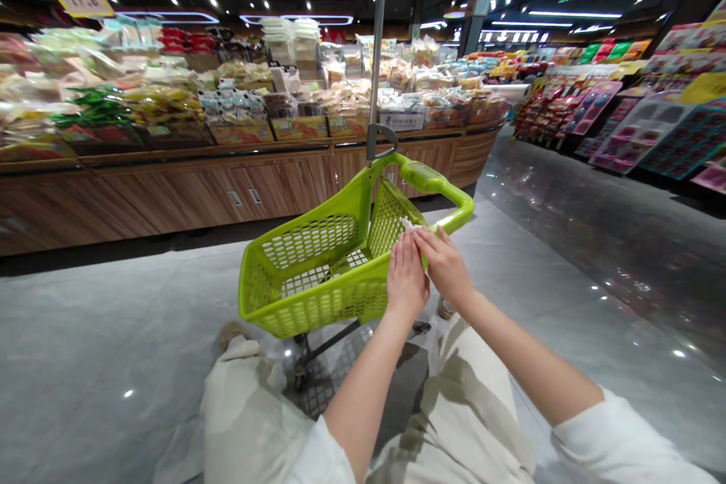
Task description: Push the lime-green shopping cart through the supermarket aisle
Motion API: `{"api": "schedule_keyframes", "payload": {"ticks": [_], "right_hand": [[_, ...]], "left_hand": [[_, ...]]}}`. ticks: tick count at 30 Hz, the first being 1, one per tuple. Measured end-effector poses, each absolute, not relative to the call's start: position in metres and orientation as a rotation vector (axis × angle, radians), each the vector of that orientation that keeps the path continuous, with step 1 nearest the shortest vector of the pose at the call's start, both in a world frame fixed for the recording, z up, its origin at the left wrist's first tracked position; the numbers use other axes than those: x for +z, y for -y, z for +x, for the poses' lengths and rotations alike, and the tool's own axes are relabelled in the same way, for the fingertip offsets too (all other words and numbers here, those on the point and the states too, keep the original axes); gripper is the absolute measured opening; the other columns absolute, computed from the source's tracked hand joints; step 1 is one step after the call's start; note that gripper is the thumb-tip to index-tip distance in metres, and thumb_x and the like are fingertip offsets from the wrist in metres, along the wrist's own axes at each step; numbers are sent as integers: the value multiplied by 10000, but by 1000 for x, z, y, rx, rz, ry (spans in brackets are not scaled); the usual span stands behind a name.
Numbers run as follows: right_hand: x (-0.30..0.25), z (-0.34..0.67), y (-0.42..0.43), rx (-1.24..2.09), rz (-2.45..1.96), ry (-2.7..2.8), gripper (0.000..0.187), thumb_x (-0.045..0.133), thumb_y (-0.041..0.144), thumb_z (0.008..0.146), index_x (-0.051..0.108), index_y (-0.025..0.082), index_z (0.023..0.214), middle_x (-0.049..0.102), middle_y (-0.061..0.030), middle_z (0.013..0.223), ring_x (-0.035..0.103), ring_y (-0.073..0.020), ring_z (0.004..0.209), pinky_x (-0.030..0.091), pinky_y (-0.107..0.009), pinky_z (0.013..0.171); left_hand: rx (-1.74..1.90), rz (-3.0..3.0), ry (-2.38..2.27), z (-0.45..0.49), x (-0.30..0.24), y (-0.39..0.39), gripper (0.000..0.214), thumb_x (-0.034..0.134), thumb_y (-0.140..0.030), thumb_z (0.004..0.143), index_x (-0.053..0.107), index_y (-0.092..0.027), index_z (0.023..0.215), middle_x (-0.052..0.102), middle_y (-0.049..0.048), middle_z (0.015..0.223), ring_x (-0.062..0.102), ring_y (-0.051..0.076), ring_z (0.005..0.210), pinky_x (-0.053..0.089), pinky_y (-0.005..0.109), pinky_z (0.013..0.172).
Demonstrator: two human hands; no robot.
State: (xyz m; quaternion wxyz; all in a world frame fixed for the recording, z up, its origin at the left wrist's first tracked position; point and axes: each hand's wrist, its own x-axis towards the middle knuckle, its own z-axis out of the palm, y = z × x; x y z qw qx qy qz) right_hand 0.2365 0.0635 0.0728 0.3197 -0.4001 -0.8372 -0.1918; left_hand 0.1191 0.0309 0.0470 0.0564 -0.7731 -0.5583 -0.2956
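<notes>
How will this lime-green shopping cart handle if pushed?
The lime-green plastic cart probably feels light for its size, given its thin latticed walls. It will likely roll easily on its small caster over the glossy floor. Its wide basket on a slim frame may tip if shoved sideways.
</notes>
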Motion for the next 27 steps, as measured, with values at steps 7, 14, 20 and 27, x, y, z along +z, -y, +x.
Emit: {"api": "schedule_keyframes", "payload": {"ticks": [7, 14, 20, 27], "right_hand": [[104, 314, -103, -559, -1276, 1993, 630, 376, -37, 741, 568, 169, 1305, 631, -99, 1291, 537, -237, 1264, 205, -548, 1180], [78, 252, -73, -498, -1169, 2054, 597, 362, -11, 783, 548, 133, 1332, 595, -139, 1334, 489, -241, 1310, 285, -503, 1164], [86, 278, -80, -470, -1081, 2175, 640, 344, -32, 767, 554, 170, 1337, 599, -97, 1340, 525, -207, 1279, 268, -485, 1178], [100, 295, -88, -571, -1344, 1931, 634, 371, -28, 740, 533, 100, 1339, 587, -153, 1341, 532, -247, 1269, 213, -535, 1182]], "left_hand": [[-902, -2335, 1630, 117, 46, -31, 847, 506, -163, 774, 100, -16, 1502, 130, 191, 1607, 72, 264, 1493, 194, 437, 1211], [-908, -2338, 1673, 121, 46, -30, 838, 496, -147, 770, 108, -16, 1502, 127, 196, 1605, 61, 267, 1492, 198, 451, 1209], [-851, -2314, 1642, 114, 44, -29, 808, 491, -151, 792, 128, -8, 1499, 138, 186, 1606, 86, 260, 1491, 195, 418, 1213], [-909, -2288, 1651, 120, 43, -29, 837, 508, -162, 782, 107, -13, 1501, 143, 190, 1604, 84, 266, 1491, 208, 435, 1209]]}}
